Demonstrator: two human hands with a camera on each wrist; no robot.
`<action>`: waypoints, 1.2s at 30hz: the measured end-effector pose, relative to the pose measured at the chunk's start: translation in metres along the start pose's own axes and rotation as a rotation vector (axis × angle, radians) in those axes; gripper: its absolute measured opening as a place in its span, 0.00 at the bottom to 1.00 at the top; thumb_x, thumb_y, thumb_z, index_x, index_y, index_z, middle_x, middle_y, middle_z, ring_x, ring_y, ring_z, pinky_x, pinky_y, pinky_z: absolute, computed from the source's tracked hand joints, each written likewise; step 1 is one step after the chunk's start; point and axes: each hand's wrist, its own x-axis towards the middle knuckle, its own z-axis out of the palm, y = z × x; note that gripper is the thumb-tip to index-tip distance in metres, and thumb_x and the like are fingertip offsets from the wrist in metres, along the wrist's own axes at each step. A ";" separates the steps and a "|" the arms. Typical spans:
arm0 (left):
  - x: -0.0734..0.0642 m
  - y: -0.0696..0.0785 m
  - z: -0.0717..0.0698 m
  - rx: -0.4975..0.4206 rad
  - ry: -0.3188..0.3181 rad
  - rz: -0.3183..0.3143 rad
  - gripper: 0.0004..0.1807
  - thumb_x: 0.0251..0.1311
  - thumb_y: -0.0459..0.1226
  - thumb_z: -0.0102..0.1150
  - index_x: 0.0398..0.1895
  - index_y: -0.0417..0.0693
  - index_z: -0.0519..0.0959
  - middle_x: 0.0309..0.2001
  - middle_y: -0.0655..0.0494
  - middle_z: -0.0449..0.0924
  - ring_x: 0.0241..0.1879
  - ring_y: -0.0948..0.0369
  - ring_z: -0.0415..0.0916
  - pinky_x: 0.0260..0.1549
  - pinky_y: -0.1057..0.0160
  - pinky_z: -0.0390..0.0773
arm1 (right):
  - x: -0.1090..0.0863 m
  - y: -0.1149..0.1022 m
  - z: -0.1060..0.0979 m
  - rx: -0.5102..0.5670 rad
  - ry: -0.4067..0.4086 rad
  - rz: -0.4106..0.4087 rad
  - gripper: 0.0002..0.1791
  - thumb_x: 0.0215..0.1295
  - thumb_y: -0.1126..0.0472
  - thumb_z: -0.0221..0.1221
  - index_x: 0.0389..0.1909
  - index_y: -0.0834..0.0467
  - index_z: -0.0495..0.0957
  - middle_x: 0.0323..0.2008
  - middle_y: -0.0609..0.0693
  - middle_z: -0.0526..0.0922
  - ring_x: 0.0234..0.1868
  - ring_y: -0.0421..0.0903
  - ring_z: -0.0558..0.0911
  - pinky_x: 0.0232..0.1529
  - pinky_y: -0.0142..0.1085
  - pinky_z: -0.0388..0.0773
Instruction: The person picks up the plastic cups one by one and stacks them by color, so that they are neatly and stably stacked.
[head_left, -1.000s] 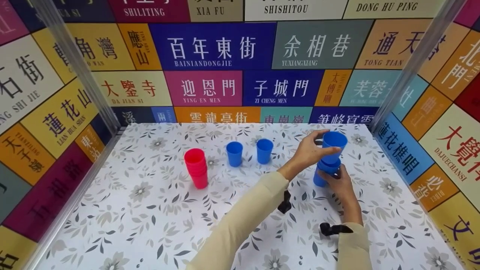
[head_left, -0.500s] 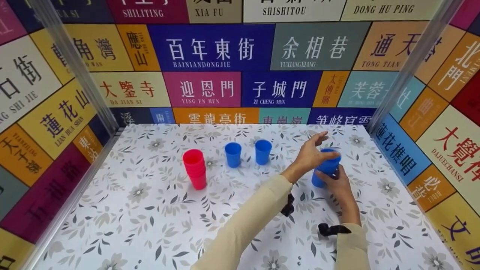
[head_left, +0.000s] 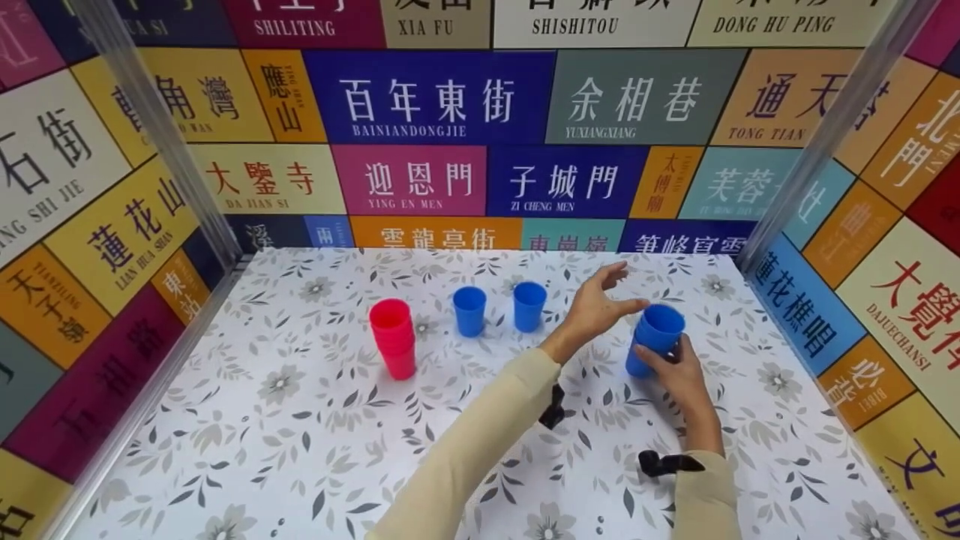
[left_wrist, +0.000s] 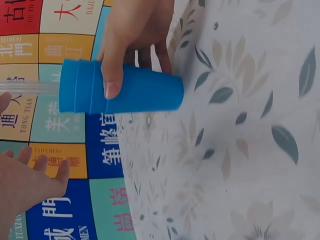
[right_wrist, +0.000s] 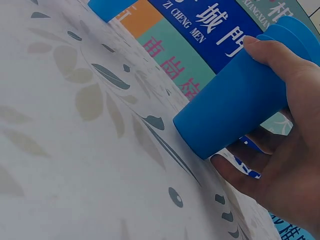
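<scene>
My right hand (head_left: 684,375) grips a stack of nested blue cups (head_left: 654,337) at the right side of the table. In the right wrist view its thumb lies along the stack (right_wrist: 235,95), with the fingers on the other side. Several rims show one above another in the left wrist view, where the stack (left_wrist: 145,90) appears sideways. My left hand (head_left: 596,307) is just left of the stack's top, fingers spread and holding nothing. That same left hand (left_wrist: 30,185) shows apart from the cups in its own wrist view.
Two single blue cups (head_left: 469,311) (head_left: 529,307) stand upright at the table's back middle. Left of them is a stack of red cups (head_left: 393,341). The table wears a floral cloth (head_left: 300,450), and sign-covered walls (head_left: 420,97) enclose its back and sides.
The left hand lowered a blue cup into the stack, let go of it and drew back to the left. The right hand has stayed on the stack.
</scene>
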 end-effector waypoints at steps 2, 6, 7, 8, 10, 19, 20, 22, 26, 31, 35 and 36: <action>0.001 -0.002 -0.010 0.013 0.011 0.008 0.38 0.56 0.43 0.73 0.71 0.56 0.69 0.68 0.56 0.75 0.69 0.57 0.70 0.65 0.60 0.74 | -0.001 0.000 0.001 0.008 0.004 -0.004 0.60 0.61 0.37 0.65 0.81 0.53 0.37 0.80 0.64 0.48 0.80 0.63 0.51 0.78 0.59 0.52; 0.004 -0.010 -0.031 0.027 0.038 0.033 0.37 0.57 0.41 0.72 0.70 0.52 0.70 0.67 0.52 0.75 0.69 0.53 0.70 0.65 0.58 0.75 | -0.002 0.001 0.001 0.017 0.014 -0.015 0.58 0.62 0.39 0.65 0.81 0.53 0.39 0.79 0.64 0.49 0.80 0.63 0.52 0.78 0.58 0.52; 0.005 -0.013 -0.036 0.029 0.046 0.040 0.37 0.57 0.41 0.72 0.70 0.51 0.70 0.67 0.51 0.75 0.69 0.53 0.69 0.65 0.57 0.75 | -0.002 0.001 0.001 0.018 0.015 -0.017 0.58 0.62 0.39 0.65 0.81 0.53 0.39 0.79 0.64 0.49 0.79 0.63 0.53 0.78 0.58 0.52; 0.006 -0.015 -0.041 0.030 0.059 0.041 0.37 0.57 0.40 0.72 0.70 0.51 0.70 0.67 0.50 0.75 0.69 0.52 0.69 0.64 0.56 0.75 | -0.002 0.002 0.001 0.021 0.013 -0.019 0.58 0.62 0.39 0.65 0.81 0.53 0.39 0.79 0.64 0.50 0.79 0.63 0.53 0.78 0.58 0.53; 0.006 -0.021 -0.050 0.034 0.089 0.042 0.37 0.56 0.39 0.72 0.70 0.50 0.70 0.68 0.50 0.74 0.70 0.52 0.69 0.64 0.56 0.75 | -0.002 0.002 0.001 0.024 0.008 -0.021 0.58 0.63 0.40 0.65 0.81 0.53 0.39 0.79 0.64 0.50 0.79 0.63 0.53 0.78 0.58 0.52; 0.005 -0.044 -0.078 0.085 0.216 0.079 0.38 0.55 0.39 0.73 0.70 0.46 0.69 0.70 0.48 0.71 0.72 0.52 0.66 0.70 0.54 0.69 | -0.001 0.002 0.002 0.023 0.004 -0.037 0.57 0.64 0.41 0.65 0.81 0.54 0.38 0.79 0.64 0.49 0.80 0.63 0.52 0.78 0.58 0.52; 0.004 -0.046 -0.081 0.088 0.229 0.077 0.39 0.55 0.40 0.73 0.70 0.46 0.69 0.70 0.48 0.71 0.72 0.52 0.65 0.71 0.53 0.68 | -0.001 0.002 0.002 0.024 0.001 -0.037 0.57 0.64 0.41 0.64 0.81 0.54 0.38 0.80 0.64 0.48 0.80 0.63 0.51 0.78 0.57 0.52; 0.003 -0.052 -0.085 0.095 0.252 0.062 0.39 0.55 0.41 0.74 0.71 0.47 0.69 0.71 0.49 0.70 0.73 0.52 0.64 0.72 0.52 0.67 | -0.002 0.002 0.002 0.022 -0.005 -0.033 0.58 0.64 0.40 0.64 0.81 0.54 0.37 0.80 0.63 0.47 0.80 0.62 0.50 0.78 0.57 0.51; 0.001 -0.063 -0.092 0.086 0.273 0.016 0.41 0.54 0.42 0.75 0.72 0.50 0.68 0.73 0.50 0.68 0.75 0.52 0.62 0.72 0.51 0.67 | -0.002 0.002 0.002 0.013 -0.009 -0.017 0.59 0.63 0.39 0.64 0.81 0.53 0.35 0.80 0.63 0.46 0.80 0.63 0.49 0.78 0.58 0.51; 0.002 -0.077 -0.099 0.090 0.279 -0.015 0.42 0.53 0.43 0.75 0.72 0.52 0.68 0.73 0.49 0.66 0.75 0.50 0.62 0.72 0.50 0.66 | 0.000 0.002 0.002 0.018 -0.007 -0.012 0.59 0.63 0.39 0.65 0.81 0.52 0.36 0.80 0.62 0.47 0.80 0.62 0.50 0.78 0.58 0.50; 0.003 -0.087 -0.100 0.092 0.266 -0.056 0.44 0.53 0.44 0.75 0.73 0.54 0.66 0.75 0.50 0.64 0.75 0.50 0.60 0.73 0.49 0.64 | 0.000 0.003 0.002 0.031 -0.005 -0.016 0.58 0.63 0.40 0.65 0.81 0.52 0.37 0.80 0.62 0.48 0.80 0.61 0.50 0.79 0.57 0.49; 0.004 -0.089 -0.100 0.091 0.258 -0.066 0.45 0.53 0.45 0.76 0.74 0.54 0.65 0.75 0.50 0.63 0.76 0.50 0.59 0.73 0.49 0.64 | 0.000 0.003 0.002 0.035 -0.006 -0.015 0.58 0.63 0.40 0.65 0.81 0.52 0.37 0.80 0.62 0.47 0.80 0.61 0.50 0.79 0.57 0.50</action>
